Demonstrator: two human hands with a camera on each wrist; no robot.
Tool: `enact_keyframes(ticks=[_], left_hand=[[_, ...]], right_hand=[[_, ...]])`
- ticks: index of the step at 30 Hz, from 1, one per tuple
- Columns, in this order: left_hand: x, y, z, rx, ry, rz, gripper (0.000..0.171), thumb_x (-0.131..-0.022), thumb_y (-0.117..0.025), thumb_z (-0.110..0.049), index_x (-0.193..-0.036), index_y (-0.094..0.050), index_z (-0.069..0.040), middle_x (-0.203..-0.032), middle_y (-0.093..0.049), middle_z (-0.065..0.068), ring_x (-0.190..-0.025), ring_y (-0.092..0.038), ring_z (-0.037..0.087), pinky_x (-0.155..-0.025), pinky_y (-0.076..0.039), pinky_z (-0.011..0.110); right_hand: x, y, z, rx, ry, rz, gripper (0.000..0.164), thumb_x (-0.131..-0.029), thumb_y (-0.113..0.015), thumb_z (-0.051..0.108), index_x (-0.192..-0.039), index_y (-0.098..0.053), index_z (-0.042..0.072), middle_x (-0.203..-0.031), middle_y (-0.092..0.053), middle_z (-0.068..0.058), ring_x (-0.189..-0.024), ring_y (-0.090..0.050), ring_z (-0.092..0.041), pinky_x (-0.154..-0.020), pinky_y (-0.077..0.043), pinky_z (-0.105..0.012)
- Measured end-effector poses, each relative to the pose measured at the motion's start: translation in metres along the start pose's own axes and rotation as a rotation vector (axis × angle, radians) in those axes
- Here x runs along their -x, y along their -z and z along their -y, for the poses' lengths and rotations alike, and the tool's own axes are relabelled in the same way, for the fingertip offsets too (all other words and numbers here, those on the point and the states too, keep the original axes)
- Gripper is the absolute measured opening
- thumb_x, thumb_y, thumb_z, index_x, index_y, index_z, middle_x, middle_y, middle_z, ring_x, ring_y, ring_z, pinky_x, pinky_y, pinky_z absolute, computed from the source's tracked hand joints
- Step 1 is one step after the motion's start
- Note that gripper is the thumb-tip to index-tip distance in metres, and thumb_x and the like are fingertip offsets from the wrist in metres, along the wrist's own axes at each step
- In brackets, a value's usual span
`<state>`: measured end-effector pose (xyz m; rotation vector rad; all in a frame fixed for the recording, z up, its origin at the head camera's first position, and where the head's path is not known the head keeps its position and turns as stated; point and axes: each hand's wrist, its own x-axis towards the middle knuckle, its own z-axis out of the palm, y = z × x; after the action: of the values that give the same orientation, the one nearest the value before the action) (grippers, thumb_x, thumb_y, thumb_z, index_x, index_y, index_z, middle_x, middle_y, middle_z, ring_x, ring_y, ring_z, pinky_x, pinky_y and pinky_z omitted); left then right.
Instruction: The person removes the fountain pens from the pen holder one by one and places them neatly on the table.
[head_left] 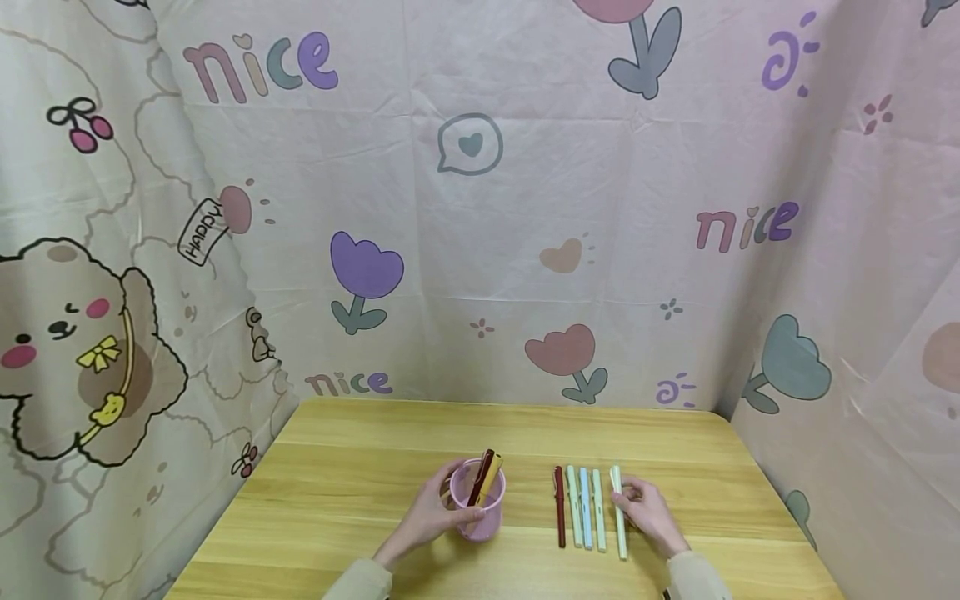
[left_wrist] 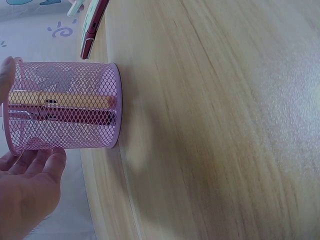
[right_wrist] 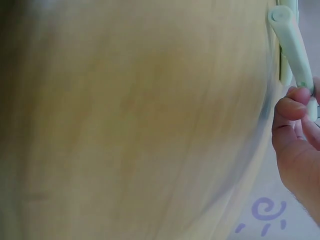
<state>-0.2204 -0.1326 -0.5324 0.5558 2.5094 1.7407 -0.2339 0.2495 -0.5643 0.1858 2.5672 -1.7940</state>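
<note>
Gripping the pink cup (head_left: 486, 528), left hand (head_left: 435, 508) is partly hidden; right hand (head_left: 649, 510) pinches a green pen (head_left: 620, 523).

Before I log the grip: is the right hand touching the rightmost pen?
Touching. The right wrist view shows the right hand pinching the rightmost pen in its fingers.

A wood-grain desk (head_left: 360, 450) stands before a creased fabric backdrop (head_left: 510, 208). Its prints include a purple tulip (head_left: 367, 271), a speech bubble (head_left: 491, 146) around a heart (head_left: 471, 145) and, at the left, a cartoon bear (head_left: 56, 379) with a yellow bow (head_left: 99, 354).
</note>
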Motion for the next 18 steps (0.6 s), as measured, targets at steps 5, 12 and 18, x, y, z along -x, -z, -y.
enact_keyframes(ticks=[5,12,18], left_hand=[[-0.0002,0.0000,-0.0003,0.004,-0.001,0.002,0.092,-0.077,-0.087,-0.015,-0.150,-0.036,0.007,-0.147,-0.046,0.033,-0.134,-0.049,0.050,-0.113,-0.045,0.058],[0.0000,0.0006,-0.0013,0.026,0.001,0.010,0.092,-0.077,-0.087,-0.014,-0.150,-0.035,0.007,-0.147,-0.047,0.033,-0.133,-0.050,0.050,-0.112,-0.047,0.057],[-0.0001,0.0003,-0.0002,-0.016,-0.005,0.005,0.093,-0.077,-0.087,-0.018,-0.150,-0.035,0.007,-0.146,-0.048,0.033,-0.132,-0.050,0.050,-0.112,-0.046,0.058]], right_hand=[[-0.0014,-0.0011,0.0001,0.056,0.015,0.014,0.031,-0.091,-0.066,0.000,-0.119,-0.061,-0.013,-0.081,-0.059,-0.008,-0.063,-0.053,-0.011,-0.052,-0.047,-0.018],[-0.0013,-0.0023,0.0019,0.113,0.014,0.020,0.030,-0.092,-0.065,0.001,-0.118,-0.060,-0.014,-0.082,-0.060,-0.010,-0.065,-0.053,-0.013,-0.053,-0.047,-0.019],[-0.0016,-0.0035,0.0030,0.132,0.007,0.007,0.028,-0.092,-0.065,0.000,-0.117,-0.062,-0.012,-0.078,-0.056,-0.006,-0.062,-0.051,-0.012,-0.052,-0.045,-0.018]])
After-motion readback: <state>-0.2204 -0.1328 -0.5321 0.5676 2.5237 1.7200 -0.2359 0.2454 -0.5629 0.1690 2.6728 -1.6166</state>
